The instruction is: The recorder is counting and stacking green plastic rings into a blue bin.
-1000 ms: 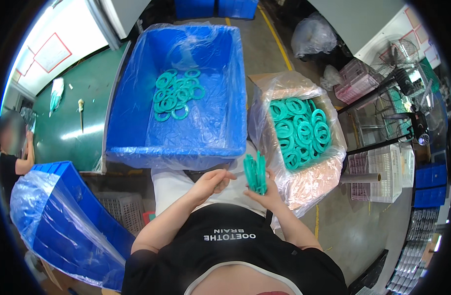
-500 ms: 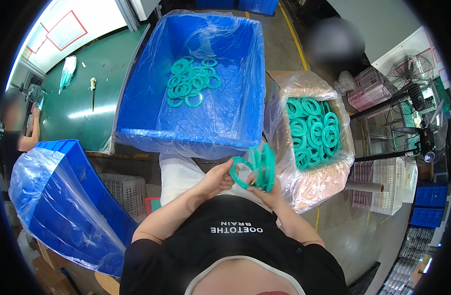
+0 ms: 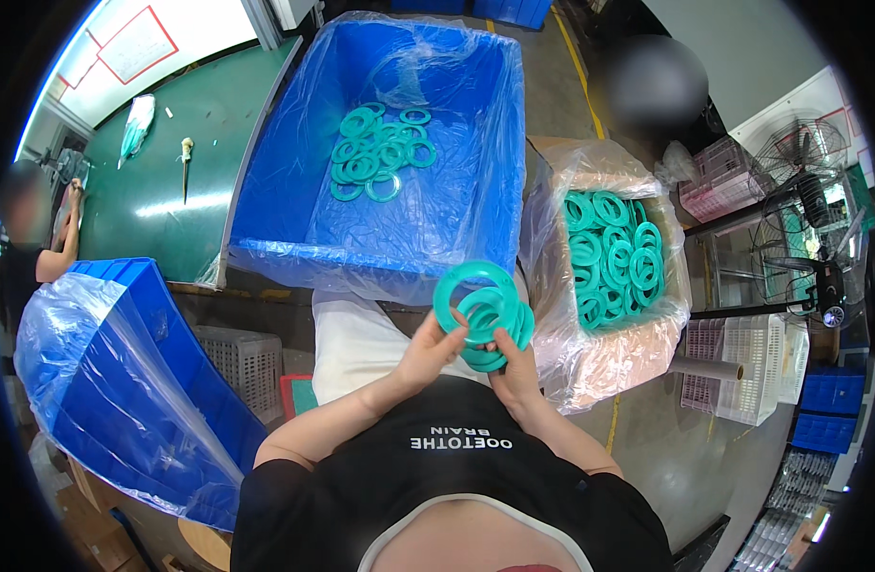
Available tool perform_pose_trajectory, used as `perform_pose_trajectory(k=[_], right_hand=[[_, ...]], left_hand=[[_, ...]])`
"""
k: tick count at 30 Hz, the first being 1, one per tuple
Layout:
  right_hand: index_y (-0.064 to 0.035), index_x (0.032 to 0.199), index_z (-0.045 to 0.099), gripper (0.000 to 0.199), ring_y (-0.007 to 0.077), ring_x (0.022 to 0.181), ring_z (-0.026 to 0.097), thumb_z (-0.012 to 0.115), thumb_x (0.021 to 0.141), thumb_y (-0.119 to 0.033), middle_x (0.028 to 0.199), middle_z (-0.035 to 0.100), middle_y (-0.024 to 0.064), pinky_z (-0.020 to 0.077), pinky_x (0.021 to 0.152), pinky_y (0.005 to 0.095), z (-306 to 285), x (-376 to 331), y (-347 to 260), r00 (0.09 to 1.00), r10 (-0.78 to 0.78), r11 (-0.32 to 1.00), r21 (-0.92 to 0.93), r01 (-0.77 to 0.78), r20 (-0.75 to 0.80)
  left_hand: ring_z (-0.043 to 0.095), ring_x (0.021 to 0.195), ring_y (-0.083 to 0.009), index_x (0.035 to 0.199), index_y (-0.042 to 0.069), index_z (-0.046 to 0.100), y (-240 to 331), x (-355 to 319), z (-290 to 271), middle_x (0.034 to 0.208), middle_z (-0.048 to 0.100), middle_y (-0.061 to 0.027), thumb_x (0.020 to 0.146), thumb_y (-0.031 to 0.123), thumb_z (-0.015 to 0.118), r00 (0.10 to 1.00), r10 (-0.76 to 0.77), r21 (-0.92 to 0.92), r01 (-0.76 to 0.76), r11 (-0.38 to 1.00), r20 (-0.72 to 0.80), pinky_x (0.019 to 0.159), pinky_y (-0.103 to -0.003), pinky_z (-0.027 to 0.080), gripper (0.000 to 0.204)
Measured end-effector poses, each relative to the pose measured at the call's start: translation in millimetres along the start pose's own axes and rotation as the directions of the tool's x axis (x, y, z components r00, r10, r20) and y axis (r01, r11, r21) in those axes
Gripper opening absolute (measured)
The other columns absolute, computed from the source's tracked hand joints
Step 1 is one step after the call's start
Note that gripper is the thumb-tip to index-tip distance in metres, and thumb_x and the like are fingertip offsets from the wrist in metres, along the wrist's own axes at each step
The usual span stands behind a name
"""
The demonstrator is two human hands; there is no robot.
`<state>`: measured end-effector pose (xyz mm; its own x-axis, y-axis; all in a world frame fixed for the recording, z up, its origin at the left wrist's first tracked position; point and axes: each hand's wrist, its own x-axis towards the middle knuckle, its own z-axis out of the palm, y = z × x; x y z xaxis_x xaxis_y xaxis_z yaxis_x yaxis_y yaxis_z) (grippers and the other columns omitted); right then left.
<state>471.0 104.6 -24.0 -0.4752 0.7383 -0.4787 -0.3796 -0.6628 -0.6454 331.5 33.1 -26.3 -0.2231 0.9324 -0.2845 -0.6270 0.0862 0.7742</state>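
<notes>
My left hand (image 3: pixel 430 355) pinches a flat green ring (image 3: pixel 443 297) by its lower left edge, its face turned up toward me. Just behind and to the right, my right hand (image 3: pixel 515 370) grips a fanned stack of green rings (image 3: pixel 524 329), with the thumb on top of them. Both hands are close together in front of my lap, and the single ring overlaps the stack. Beyond them, a plastic-lined blue bin (image 3: pixel 308 255) holds a loose pile of green rings (image 3: pixel 363 166) on its floor.
To the right stands a plastic-lined box (image 3: pixel 590 367) filled with green rings (image 3: pixel 617 257). A tilted blue bin (image 3: pixel 161 381) with plastic film leans at left. A green table (image 3: pixel 151 243) carries a white-handled tool (image 3: pixel 185 164). A co-worker's arm (image 3: pixel 63 250) reaches over its far left edge.
The stack in my right hand has turned from nearly edge-on to facing me. My left hand has shifted slightly left, and its ring now lies across the stack.
</notes>
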Motion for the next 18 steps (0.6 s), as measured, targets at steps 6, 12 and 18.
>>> perform_pose_trajectory(k=[6,12,18], right_hand=[[-0.003,0.1,0.061,0.031,0.0128,0.076,0.059,0.075,0.075,-0.016,0.083,0.062,0.0028,0.0473,0.07,0.0268,-13,13,-50,0.993,0.084,0.805,-0.593,-0.018,0.085],[0.0006,0.104,0.063,0.043,0.0126,0.08,0.061,0.079,0.07,-0.019,0.092,0.065,0.0058,0.0482,0.074,0.027,0,16,-65,0.967,0.18,0.588,-0.807,0.043,0.182],[-0.0003,0.099,0.062,0.038,0.0114,0.074,0.06,0.08,0.071,-0.019,0.083,0.063,0.0036,0.0473,0.067,0.0258,-23,18,-45,0.995,0.059,0.813,-0.582,0.001,0.085]], left_hand=[[0.054,0.085,-0.0087,0.097,0.003,0.066,26,6,-30,0.092,0.062,-0.0021,0.096,0.022,0.052,0.993,-0.053,0.368,0.011,0.93,0.107,0.078,-0.027,0.043,0.024],[0.054,0.08,-0.0094,0.091,0.004,0.067,66,30,-13,0.082,0.062,-0.0012,0.098,0.031,0.044,0.883,-0.294,0.783,-0.122,0.61,0.366,0.072,-0.027,0.042,0.036],[0.044,0.08,-0.0092,0.089,0.005,0.059,40,22,-19,0.079,0.05,0.0006,0.099,0.031,0.041,0.983,-0.102,0.48,0.017,0.877,0.152,0.077,-0.027,0.038,0.033]])
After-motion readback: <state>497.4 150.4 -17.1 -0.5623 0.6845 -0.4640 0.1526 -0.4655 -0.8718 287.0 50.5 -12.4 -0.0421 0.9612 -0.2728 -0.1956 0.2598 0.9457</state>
